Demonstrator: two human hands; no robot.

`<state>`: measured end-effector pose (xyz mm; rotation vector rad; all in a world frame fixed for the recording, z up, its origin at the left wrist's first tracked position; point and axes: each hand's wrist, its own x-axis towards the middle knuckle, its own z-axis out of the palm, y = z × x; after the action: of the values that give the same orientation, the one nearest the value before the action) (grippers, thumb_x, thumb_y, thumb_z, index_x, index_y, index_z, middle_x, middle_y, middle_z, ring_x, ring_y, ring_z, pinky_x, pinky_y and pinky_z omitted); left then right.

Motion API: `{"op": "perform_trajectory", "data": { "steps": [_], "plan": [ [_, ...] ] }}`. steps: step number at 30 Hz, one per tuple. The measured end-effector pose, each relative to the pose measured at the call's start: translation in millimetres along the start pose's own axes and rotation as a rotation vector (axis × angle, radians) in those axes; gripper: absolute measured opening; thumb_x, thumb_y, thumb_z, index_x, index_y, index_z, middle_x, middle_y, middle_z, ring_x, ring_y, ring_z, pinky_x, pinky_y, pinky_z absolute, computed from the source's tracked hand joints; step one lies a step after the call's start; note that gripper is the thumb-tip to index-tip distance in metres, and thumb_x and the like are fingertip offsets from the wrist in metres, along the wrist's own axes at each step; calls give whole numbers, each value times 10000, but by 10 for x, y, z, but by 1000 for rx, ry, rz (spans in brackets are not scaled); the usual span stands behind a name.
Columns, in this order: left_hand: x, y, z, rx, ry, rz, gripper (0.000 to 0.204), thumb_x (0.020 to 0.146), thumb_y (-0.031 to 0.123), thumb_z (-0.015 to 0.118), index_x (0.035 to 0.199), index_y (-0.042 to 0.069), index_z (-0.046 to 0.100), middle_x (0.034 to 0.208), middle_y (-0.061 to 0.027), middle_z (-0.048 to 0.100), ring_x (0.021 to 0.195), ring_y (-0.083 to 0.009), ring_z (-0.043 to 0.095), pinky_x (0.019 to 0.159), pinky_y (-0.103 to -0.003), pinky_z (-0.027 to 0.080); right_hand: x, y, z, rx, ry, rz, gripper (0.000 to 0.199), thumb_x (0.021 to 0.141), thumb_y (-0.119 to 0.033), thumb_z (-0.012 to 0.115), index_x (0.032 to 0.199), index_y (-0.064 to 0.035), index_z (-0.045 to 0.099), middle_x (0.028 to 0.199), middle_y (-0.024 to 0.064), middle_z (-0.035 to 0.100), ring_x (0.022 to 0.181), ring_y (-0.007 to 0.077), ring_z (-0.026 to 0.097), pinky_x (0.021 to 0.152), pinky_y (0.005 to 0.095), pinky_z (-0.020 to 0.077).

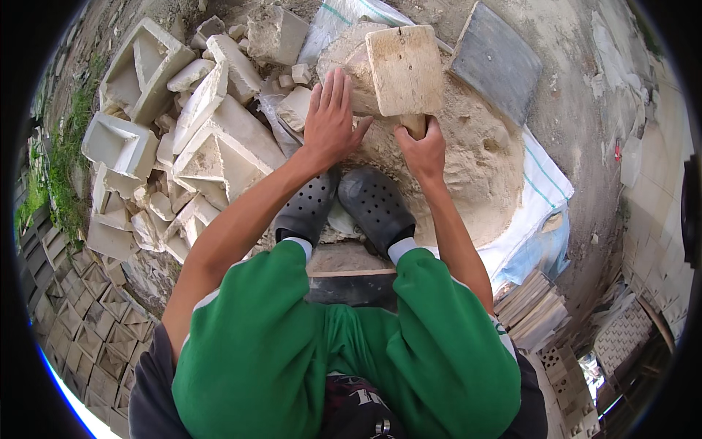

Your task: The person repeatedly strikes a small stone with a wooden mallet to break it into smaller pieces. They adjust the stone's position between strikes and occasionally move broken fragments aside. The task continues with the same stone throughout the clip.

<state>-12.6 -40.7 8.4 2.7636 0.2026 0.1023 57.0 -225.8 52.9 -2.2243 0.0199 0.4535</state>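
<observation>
Head view: a person sits over a sand heap, both hands out in front.
Wooden mallet: its pale block head is at the far side of the sand heap, handle pointing back toward the person.
Right hand: fingers curled tight round the mallet handle, just below the head.
Stone lump: pale, sits under and left of the mallet head, touching it.
Left hand: fingers spread flat, pressed on the stone lump's near side, just beside the mallet.
Shoes: two dark perforated clogs at the heap's near edge, below both hands.
Sack sheet: white, under the heap's right edge.
Slate slab: grey, beyond the heap, right of the mallet.
Broken moulds: pale fragments crowd the heap's left edge.
</observation>
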Motion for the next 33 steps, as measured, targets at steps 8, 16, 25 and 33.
{"op": "perform_trajectory", "data": {
  "steps": [8,16,25,33],
  "plan": [
    [49,-73,52,12,27,-51,897,955,502,629,1560,-72,301,1650,-268,260,1558,-389,214,1252,-513,197,-82,12,-10,-95,136,-149,618,815,-331,876,1205,57,596,1216,260,662,1128,379,665,954,434,510],
    [69,-86,-9,26,39,-47,880,933,505,657,1537,-58,354,1621,-250,337,1523,-379,305,1221,-507,275,42,-13,6,-339,-98,-237,604,819,-360,852,1201,54,631,1074,260,699,971,418,697,832,456,539],
    [100,-102,-14,22,31,-40,896,913,504,695,1535,-48,361,1609,-244,360,1504,-376,340,1204,-504,305,131,29,36,103,-309,146,456,823,-263,845,1085,60,658,717,88,683,539,171,672,508,327,526],
    [97,-114,-26,-1,24,-45,899,915,511,691,1536,-45,354,1618,-241,349,1508,-373,337,1204,-496,303,7,-234,54,115,-217,89,239,885,-168,792,961,23,670,661,44,623,477,148,582,453,300,469]
  ]
}}
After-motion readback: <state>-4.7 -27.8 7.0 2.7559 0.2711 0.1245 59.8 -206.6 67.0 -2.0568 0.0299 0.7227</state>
